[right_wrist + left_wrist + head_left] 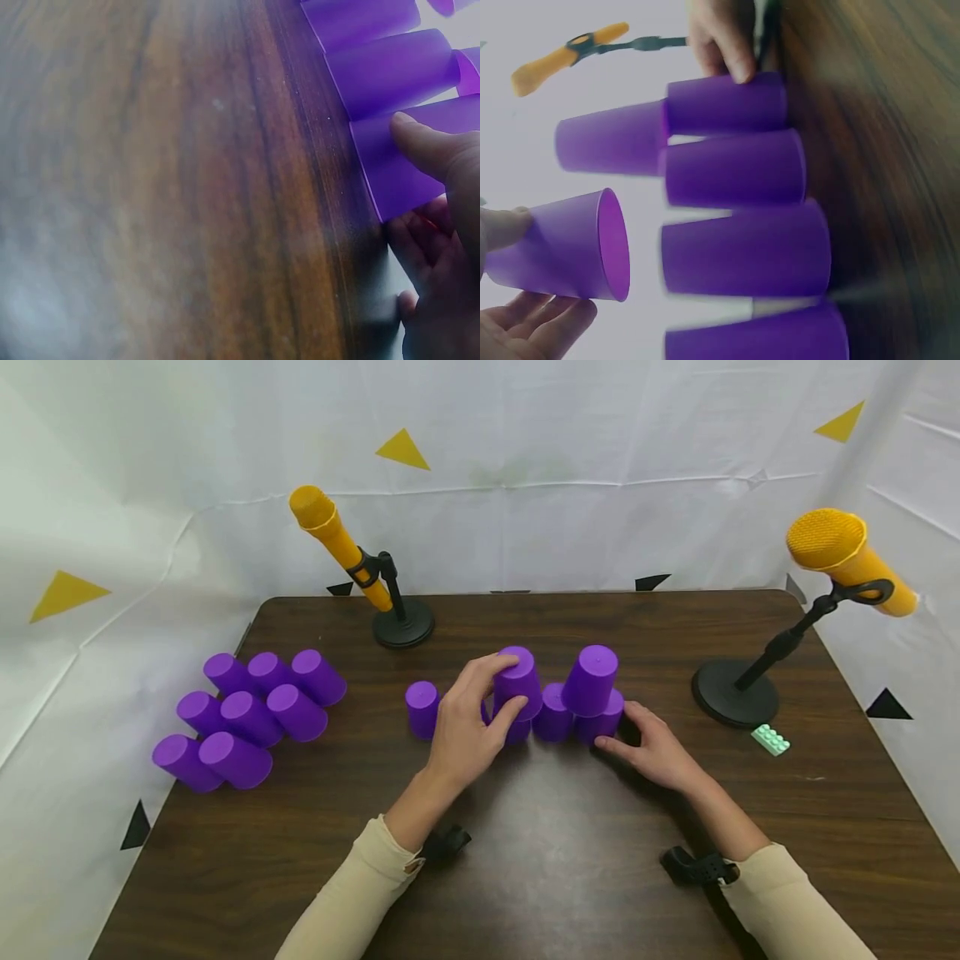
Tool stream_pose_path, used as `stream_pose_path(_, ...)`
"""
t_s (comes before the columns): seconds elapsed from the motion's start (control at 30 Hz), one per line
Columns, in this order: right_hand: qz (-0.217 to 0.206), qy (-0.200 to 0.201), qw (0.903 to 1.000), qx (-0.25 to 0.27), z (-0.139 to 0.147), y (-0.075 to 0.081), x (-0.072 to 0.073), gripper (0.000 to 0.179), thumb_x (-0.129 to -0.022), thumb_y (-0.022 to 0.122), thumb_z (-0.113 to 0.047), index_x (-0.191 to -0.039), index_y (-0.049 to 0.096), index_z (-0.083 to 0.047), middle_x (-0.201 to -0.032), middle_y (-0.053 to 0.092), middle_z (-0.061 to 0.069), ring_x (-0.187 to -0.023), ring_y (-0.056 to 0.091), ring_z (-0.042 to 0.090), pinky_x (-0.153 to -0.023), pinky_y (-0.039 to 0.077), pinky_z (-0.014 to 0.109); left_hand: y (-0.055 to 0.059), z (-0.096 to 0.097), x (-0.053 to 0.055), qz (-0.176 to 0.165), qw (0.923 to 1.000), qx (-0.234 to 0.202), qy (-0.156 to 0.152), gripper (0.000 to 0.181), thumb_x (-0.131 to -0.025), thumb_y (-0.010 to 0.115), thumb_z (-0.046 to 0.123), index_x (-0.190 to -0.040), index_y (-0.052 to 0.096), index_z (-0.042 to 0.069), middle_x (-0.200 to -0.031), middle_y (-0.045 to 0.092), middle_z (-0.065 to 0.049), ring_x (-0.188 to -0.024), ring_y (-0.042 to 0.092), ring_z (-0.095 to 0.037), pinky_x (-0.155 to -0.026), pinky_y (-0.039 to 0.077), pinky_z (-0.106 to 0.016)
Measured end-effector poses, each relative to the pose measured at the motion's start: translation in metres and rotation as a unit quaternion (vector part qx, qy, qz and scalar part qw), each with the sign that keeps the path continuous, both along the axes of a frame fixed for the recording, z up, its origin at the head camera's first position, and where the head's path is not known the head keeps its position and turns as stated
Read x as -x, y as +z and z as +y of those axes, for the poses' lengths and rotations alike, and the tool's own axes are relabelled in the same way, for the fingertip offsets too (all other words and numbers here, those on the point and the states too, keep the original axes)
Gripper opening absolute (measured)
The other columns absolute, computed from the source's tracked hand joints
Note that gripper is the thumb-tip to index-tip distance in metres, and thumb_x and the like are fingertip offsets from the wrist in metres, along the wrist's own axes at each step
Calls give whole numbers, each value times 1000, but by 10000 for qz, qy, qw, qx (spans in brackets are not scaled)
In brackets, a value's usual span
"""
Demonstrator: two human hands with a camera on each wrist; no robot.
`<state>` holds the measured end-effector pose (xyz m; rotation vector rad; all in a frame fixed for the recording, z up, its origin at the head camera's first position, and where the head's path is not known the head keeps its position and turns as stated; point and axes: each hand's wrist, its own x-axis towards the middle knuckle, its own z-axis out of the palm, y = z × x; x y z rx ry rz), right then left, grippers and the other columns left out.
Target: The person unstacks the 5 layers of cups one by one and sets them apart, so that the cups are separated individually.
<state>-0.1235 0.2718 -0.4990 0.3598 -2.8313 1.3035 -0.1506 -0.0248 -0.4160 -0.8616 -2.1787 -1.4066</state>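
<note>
Several purple plastic cups stand upside down in a row at the middle of the table; the row's leftmost cup (422, 710) is left of my left hand. One upper cup (591, 681) rests across the two right-hand row cups. My left hand (468, 722) holds another purple cup (559, 244) between thumb and fingers, mouth down, a small gap above the row in the left wrist view. My right hand (660, 750) grips the rightmost row cup (401, 157) low down, thumb on its near side and fingers round its outer side.
At the table's left stands a group of upside-down purple cups (251, 718). A yellow microphone (341, 545) on a black stand is at the back; another yellow microphone (832, 547) on a stand is at the right, beside a mint toy brick (770, 740). White sheeting (570, 435) surrounds the table.
</note>
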Motion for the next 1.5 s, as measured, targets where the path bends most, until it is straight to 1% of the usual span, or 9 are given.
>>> stream_pose_path(0.23,-50,-10,10000,-1,1,2,-2,60,-90,74,-25,-137,49,1,-131,55,21,-126,47,39,-105,33,59,13,-67,-23,-76,9974,-318,645,43,-85,76,5,-126,62,13,-128,59,-6,-113,60,-21,-89,54,-37)
stream_pose_path(0.37,-66,-3,10000,7,1,1,-2,60,-90,73,-25,-138,49,0,-132,55,21,-127,46,39,-105,32,60,12,-115,-30,-146,9900,-208,1385,45,-84,76,1,-125,62,11,-125,59,-6,-112,60,-21,-89,53,-39)
stream_pose_path(0.47,-73,5,10000,17,1,0,-2,60,-90,74,-25,-138,49,0,-131,55,21,-126,47,39,-105,33,60,3,-152,-35,-324,9763,34,2141,45,-83,77,1,-125,63,11,-120,60,-6,-109,59,-19,-89,53,-34)
stream_pose_path(0.63,-69,-9,10000,9,1,1,-1,60,-89,74,-25,-138,49,0,-132,55,22,-126,47,39,-105,33,60,-19,-200,-41,-591,9448,419,3196,45,-82,77,1,-124,62,9,-116,59,-12,-103,57,-22,-86,46,-15)
stream_pose_path(0.7,-80,-5,10000,-4,1,1,-2,61,-90,73,-25,-139,48,0,-133,54,22,-127,46,39,-105,32,60,-27,-213,-42,-631,9317,606,3526,45,-81,78,0,-122,62,8,-114,59,-14,-102,58,-24,-84,46,-16)
stream_pose_path(0.77,-100,-4,9999,-10,1,1,-2,61,-90,73,-26,-139,48,0,-134,54,22,-128,45,40,-106,31,60,-33,-221,-43,-652,9219,785,3738,44,-80,78,0,-120,62,7,-113,60,-15,-100,58,-27,-81,48,-25)
stream_pose_path(0.9,-111,-11,9999,11,1,2,-3,61,-90,73,-25,-139,48,0,-133,54,22,-128,45,39,-106,31,60,-42,-229,-41,-702,9152,991,3841,42,-79,78,-1,-117,61,5,-110,61,-17,-94,57,-32,-74,44,-43)
stream_pose_path(1.17,-92,23,10000,31,1,3,-1,60,-90,73,-25,-139,49,0,-132,55,21,-127,46,39,-105,32,60,-55,-236,-39,-931,9081,1163,3914,41,-77,80,-2,-113,60,5,-100,61,-15,-81,54,-32,-68,38,-43)
stream_pose_path(1.5,-149,35,9999,54,1,3,0,62,-90,73,-25,-140,47,0,-135,53,22,-129,45,39,-106,31,61,-58,-236,-37,-959,9065,1156,3946,39,-77,79,-4,-111,60,3,-101,61,-17,-85,55,-32,-72,41,-42)
